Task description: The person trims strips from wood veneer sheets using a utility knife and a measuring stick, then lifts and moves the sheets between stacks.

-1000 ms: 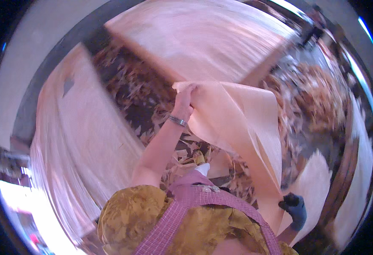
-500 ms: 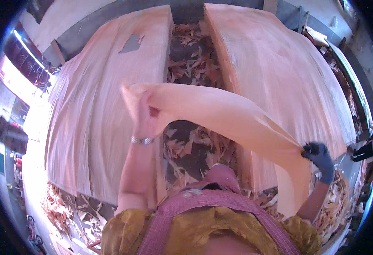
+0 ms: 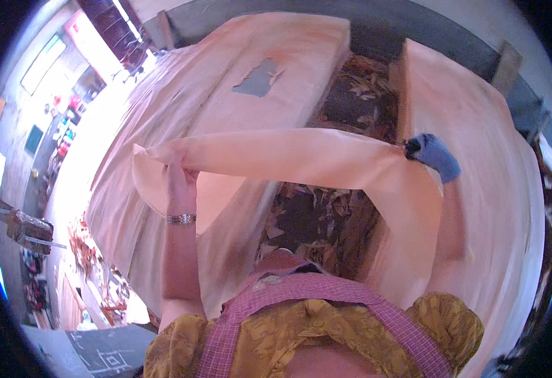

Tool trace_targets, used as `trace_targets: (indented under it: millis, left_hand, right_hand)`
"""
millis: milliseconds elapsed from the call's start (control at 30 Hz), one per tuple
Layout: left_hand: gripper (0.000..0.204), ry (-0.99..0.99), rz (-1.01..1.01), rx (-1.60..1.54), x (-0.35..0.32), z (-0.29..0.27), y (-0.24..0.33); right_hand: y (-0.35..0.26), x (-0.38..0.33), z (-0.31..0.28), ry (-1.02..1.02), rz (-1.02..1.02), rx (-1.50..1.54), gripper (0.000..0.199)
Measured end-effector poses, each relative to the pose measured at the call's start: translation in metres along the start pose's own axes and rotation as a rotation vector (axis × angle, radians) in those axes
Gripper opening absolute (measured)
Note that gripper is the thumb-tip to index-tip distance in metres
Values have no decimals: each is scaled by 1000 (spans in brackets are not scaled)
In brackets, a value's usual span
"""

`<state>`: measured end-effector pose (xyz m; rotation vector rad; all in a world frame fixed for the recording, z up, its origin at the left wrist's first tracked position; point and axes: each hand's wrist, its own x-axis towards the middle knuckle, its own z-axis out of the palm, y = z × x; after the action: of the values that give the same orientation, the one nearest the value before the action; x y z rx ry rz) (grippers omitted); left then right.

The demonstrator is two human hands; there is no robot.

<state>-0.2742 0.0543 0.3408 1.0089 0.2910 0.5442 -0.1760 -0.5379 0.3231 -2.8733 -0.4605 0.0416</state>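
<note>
A thin, pale orange sheet of wood veneer spans the space in front of me, held up between both hands. Bare, with a metal watch band at its wrist, my left hand grips the sheet near its left end, where a corner sticks out past the fingers. My right hand, in a blue and black glove, pinches the upper edge at the other end. Loose veneer droops below each hand. Beneath lie a left stack of veneer sheets and a right stack of veneer sheets.
Torn veneer scraps litter the dark floor gap between the stacks. On the left stack, a ragged grey patch shows through the top sheet. More scraps lie at the lower left, near a dark board with pale markings. A wall runs behind.
My right hand has risen and moved farther from my body, so the veneer now stretches nearly level instead of sloping down to the right. The whole view has turned, shifting the stacks rightward.
</note>
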Motion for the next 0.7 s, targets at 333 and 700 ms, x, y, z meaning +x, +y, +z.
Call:
trace_targets:
  millis: [333, 700]
  left_hand:
    - [22, 291, 167, -59, 185, 6, -72]
    - [21, 481, 532, -28, 300, 80, -75]
  right_hand:
    - [-21, 465, 28, 124, -387, -336, 29]
    - [-93, 773, -5, 354, -721, -345, 22]
